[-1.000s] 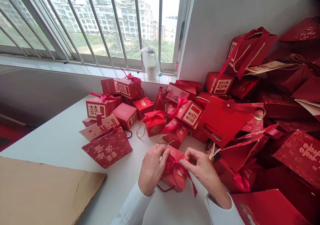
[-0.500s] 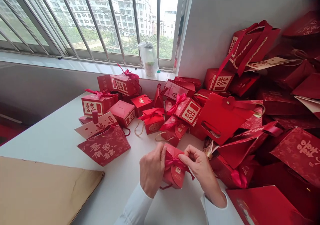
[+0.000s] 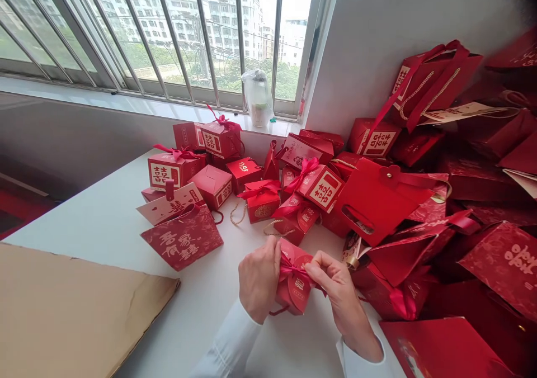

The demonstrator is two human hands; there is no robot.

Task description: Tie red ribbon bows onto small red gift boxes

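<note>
Between my hands a small red gift box (image 3: 293, 297) rests on the white table, with a ribbon bow (image 3: 295, 270) tied across its top. My left hand (image 3: 259, 274) is closed at the box's left side, its fingertips pinching the left part of the ribbon. On the other side, my right hand (image 3: 333, 283) pinches the right loop of the ribbon between thumb and forefinger. A dark red cord handle (image 3: 279, 312) sticks out at the box's lower left. Gold lettering shows on its curved flap. The left fingers are partly hidden behind the hand.
Several red gift boxes (image 3: 262, 202) stand toward the window. A red card-like bag (image 3: 182, 235) lies to the left, near a brown cardboard piece (image 3: 84, 305). Red bags and boxes (image 3: 499, 260) pile up on the right. A plastic-wrapped cup (image 3: 257, 101) sits on the sill.
The view has shifted slightly, so the surroundings sit a little further right. Both hands stay on the ribbon, and its bow looks pulled a bit tighter at the middle.
</note>
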